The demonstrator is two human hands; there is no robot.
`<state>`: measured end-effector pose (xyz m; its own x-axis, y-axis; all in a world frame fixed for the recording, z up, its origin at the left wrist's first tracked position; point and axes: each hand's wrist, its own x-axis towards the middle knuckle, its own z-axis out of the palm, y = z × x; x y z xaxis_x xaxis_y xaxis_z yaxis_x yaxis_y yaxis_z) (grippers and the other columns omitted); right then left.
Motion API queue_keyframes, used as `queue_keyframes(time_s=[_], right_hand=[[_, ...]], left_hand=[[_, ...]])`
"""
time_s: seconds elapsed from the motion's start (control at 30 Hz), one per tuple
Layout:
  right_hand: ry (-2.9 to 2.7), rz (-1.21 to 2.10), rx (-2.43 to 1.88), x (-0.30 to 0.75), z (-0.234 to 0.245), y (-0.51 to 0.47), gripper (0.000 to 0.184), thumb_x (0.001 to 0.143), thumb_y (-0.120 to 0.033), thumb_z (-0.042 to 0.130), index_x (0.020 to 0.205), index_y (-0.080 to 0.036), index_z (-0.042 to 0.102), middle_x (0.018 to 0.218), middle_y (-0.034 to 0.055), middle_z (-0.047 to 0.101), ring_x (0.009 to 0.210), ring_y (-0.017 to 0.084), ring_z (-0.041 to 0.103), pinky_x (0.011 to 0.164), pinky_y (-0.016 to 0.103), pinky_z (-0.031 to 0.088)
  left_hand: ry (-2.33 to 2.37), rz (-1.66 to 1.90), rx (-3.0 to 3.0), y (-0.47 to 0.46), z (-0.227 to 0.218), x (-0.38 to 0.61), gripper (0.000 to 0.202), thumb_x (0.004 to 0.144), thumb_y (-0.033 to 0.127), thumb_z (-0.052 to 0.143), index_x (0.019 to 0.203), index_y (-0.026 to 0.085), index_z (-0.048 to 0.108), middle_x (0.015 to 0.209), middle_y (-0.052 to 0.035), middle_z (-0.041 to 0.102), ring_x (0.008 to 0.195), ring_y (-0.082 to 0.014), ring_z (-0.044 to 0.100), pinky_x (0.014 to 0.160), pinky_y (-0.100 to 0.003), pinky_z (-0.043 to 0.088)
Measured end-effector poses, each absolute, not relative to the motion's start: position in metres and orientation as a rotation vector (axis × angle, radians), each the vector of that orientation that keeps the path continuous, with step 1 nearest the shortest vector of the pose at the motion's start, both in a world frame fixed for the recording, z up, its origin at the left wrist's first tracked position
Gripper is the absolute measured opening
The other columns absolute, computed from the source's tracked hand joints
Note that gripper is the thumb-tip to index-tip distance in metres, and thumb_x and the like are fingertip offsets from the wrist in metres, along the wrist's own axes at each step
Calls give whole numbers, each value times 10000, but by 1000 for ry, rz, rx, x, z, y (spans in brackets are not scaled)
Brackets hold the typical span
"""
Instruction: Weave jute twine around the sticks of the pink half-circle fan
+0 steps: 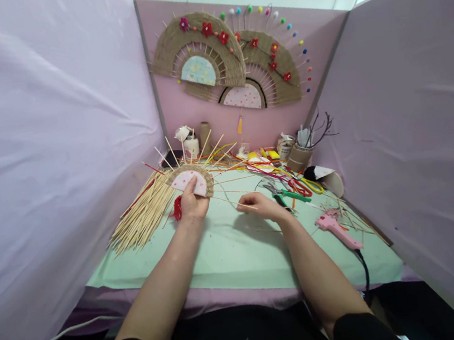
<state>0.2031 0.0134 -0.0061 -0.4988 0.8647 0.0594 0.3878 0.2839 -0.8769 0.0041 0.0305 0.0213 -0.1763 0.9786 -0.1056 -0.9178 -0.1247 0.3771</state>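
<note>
My left hand [193, 204] is closed on a small half-round fan piece [192, 179], pink dotted paper ringed with woven straw and thin sticks fanning out from it. It holds the piece upright above the green mat [229, 248]. A red tassel [177, 208] hangs beside that hand. My right hand [258, 206] hovers just right of it, fingers pinched on a thin straw strand [231, 200] that runs toward the fan piece.
A pile of bamboo sticks [143, 215] lies left on the mat. Scissors and pliers [291, 190], coloured strands, cups [297, 155] and a pink glue gun [336, 229] sit right. Two finished fans [233, 62] hang on the back wall. Purple partitions enclose the desk.
</note>
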Motion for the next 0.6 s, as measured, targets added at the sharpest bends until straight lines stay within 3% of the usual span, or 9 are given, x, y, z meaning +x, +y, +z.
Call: queue_keyframes(time_s=[0.2,0.4,0.5,0.6], right_hand=[[-2372,1085,-881,159,-16,-3,202,826,-339,534,735,-169,593,641,-30,525,606,96,442,569,211,345],[-2414,859,-948,159,-18,-3,162,825,-280,527,720,-170,583,631,-33,517,594,93,426,579,214,329],[-2420,823,-975,161,-18,-2,156,822,-269,525,719,-172,590,625,-33,519,601,98,436,584,215,328],[-2398,796,-996,162,-20,-1,156,822,-264,522,714,-175,591,621,-36,516,602,100,437,586,218,327]], left_hand=[[424,1573,141,29,19,9,180,852,106,500,986,155,609,824,-39,702,775,-137,664,807,-306,524],[422,1454,145,26,17,12,142,894,219,468,877,164,598,789,-37,685,718,-157,643,779,-371,517],[407,1409,207,25,16,12,163,829,126,475,925,159,602,815,-46,684,744,-168,647,783,-382,517],[398,1392,284,23,16,15,398,708,-27,448,1028,152,602,830,-43,689,771,-162,659,811,-351,519]])
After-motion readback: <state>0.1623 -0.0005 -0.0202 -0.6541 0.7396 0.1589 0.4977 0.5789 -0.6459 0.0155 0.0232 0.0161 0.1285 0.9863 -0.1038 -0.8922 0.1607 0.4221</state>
